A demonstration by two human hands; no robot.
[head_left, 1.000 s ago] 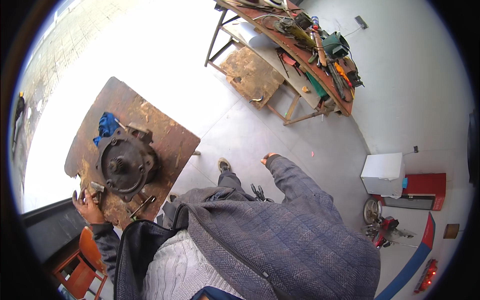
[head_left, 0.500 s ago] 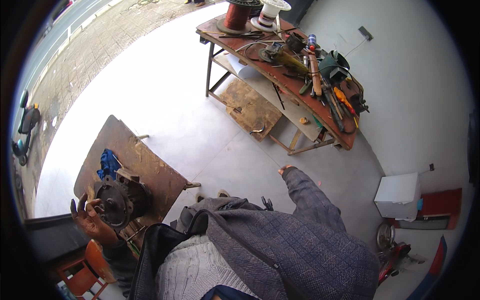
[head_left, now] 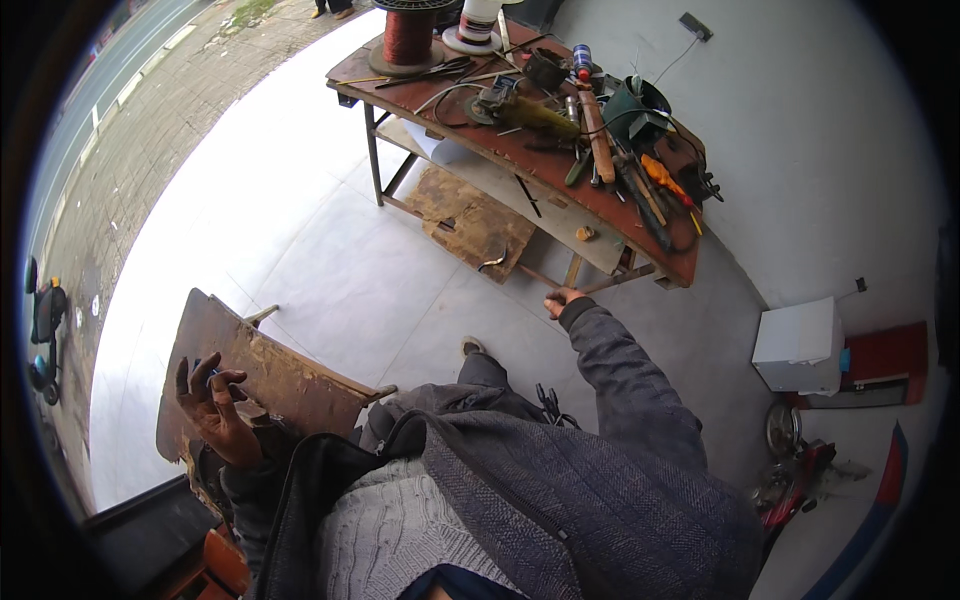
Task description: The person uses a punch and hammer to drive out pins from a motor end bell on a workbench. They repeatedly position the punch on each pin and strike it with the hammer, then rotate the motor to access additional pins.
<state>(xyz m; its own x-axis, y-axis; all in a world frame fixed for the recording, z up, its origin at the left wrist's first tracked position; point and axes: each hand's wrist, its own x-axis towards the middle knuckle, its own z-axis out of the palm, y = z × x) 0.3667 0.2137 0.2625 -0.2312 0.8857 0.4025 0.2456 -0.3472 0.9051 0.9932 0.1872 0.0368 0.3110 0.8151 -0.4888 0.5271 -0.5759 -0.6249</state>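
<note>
My left hand (head_left: 222, 412) is raised at the left with its darkened fingers spread, holding nothing. Beneath it is a worn brown wooden table (head_left: 310, 385); the dark metal motor on it is mostly hidden behind my hand and sleeve. My right hand (head_left: 562, 301) is stretched forward, its fingers curled in, and nothing shows in them. It is nearest to the reddish workbench (head_left: 640, 225), apart from it. On that bench lie an angle grinder (head_left: 535, 115), a hammer with a wooden handle (head_left: 596, 135), an orange-handled screwdriver (head_left: 665, 178) and a spool of copper-coloured wire (head_left: 407, 42).
Below the bench, a worn board (head_left: 465, 225) and a shelf (head_left: 500, 185) fill the space between its legs. A white box-shaped appliance (head_left: 797, 348) stands by the right wall, with a red motorbike (head_left: 800, 485) nearer. An orange-brown chair (head_left: 225, 565) is at lower left.
My body has moved forward and the workbench is nearer. The small table has slid back under my left arm, covering the motor. My right hand has come further into view.
</note>
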